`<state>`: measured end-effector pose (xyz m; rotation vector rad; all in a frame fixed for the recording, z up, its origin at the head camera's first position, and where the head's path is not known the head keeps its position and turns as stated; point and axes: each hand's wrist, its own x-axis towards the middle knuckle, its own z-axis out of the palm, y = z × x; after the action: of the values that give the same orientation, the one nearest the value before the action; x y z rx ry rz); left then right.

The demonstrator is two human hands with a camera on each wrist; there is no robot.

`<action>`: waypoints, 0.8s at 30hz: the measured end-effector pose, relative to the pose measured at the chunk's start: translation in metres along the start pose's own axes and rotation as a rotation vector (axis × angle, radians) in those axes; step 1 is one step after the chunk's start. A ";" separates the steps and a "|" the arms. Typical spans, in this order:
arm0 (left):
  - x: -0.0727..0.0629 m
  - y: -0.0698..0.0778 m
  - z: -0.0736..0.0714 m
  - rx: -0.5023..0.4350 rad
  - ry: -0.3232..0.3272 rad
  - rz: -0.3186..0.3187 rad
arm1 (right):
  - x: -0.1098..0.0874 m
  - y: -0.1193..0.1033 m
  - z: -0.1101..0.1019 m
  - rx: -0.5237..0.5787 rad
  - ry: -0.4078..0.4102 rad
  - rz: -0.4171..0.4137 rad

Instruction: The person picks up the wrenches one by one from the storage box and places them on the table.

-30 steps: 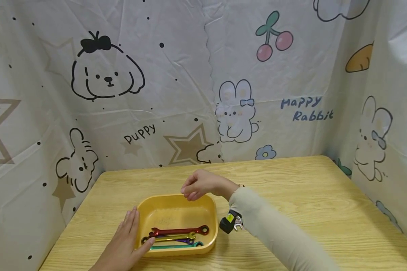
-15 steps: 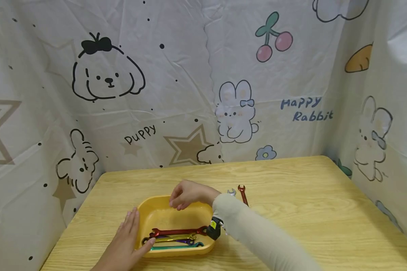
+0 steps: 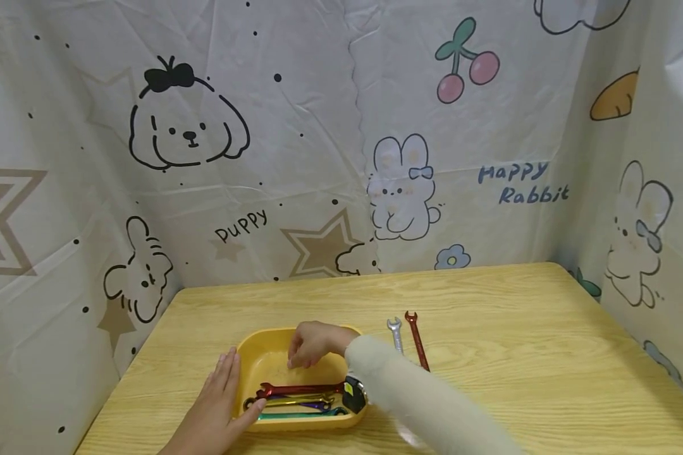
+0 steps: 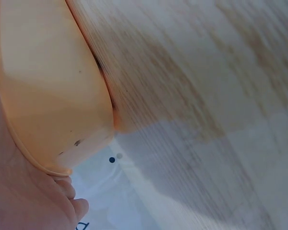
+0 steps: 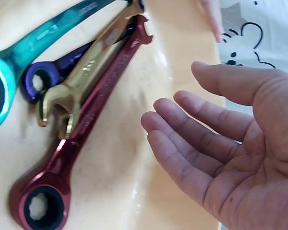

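Note:
A yellow plastic tray (image 3: 301, 427) holds several ratchet wrenches at its near side. These are a red wrench (image 3: 301, 390), a gold wrench (image 3: 293, 400), a purple wrench (image 5: 72, 60) partly under the gold one, and a teal wrench (image 3: 301, 416). My left hand (image 3: 212, 404) rests along the tray's left side, fingers straight and thumb over the rim. In the left wrist view, the tray's outer wall (image 4: 53, 96) is against that hand. Inside the tray, behind the wrenches, hovers my right hand (image 3: 314, 344). Its palm and loosely bent fingers hold nothing in the right wrist view, apart from the red wrench.
A silver wrench (image 3: 396, 333) and an orange-red wrench (image 3: 417, 341) lie on the wooden table (image 3: 518, 335) right of the tray, their near ends hidden by the right sleeve (image 3: 421, 392). A printed cloth (image 3: 307, 126) hangs behind and at both sides.
My right hand has moved left, then down into the tray. Its arm has uncovered the two wrenches on the table. The left hand keeps its place on the tray.

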<state>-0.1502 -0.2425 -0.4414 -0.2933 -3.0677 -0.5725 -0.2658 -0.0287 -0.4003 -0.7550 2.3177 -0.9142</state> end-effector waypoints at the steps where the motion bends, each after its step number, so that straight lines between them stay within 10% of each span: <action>1: 0.000 0.000 0.000 -0.001 0.002 0.002 | 0.001 0.000 0.002 -0.017 -0.011 0.006; 24: -0.003 -0.001 0.001 0.014 0.060 0.037 | 0.003 0.009 0.009 -0.152 -0.231 0.074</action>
<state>-0.1474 -0.2432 -0.4431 -0.3264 -3.0009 -0.5480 -0.2647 -0.0294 -0.4133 -0.7862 2.2110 -0.5902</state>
